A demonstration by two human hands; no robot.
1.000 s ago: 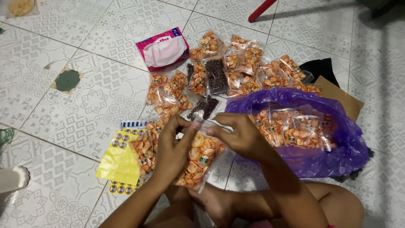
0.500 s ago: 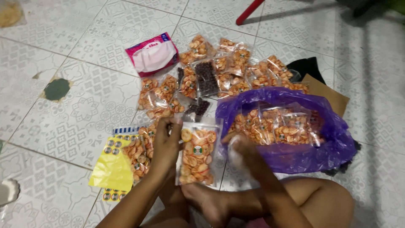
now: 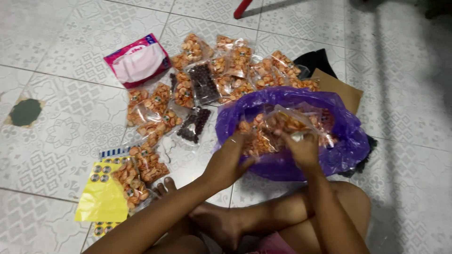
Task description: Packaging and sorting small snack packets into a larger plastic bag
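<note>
head view, one entry per item. your left hand: at the near rim of the purple plastic bag, fingers curled over the bag's edge and against a clear snack packet just inside; whether the fingers actually pinch the packet or only press on it, you cannot tell. your right hand: just beside the left, reaching into the same bag, fingers closed together around the clear film of a packet of orange snacks, which sits inside the bag directly under and ahead of that grip. purple plastic bag: open, lying on the tiled floor, holding several clear packets of orange pieces; both hands meet at its near side. beyond the grip, past the bag's far rim: a spread of filled clear packets, touching and overlapping, with one packet of dark round pieces among them and a second dark packet to the left of your left hand. further left of the grip: a pink and white pouch. near your left forearm: more orange packets, a yellow sheet with round stickers at its edge. behind the bag: a brown cardboard piece and a black cloth. below the grip: your crossed legs and a bare foot.
</note>
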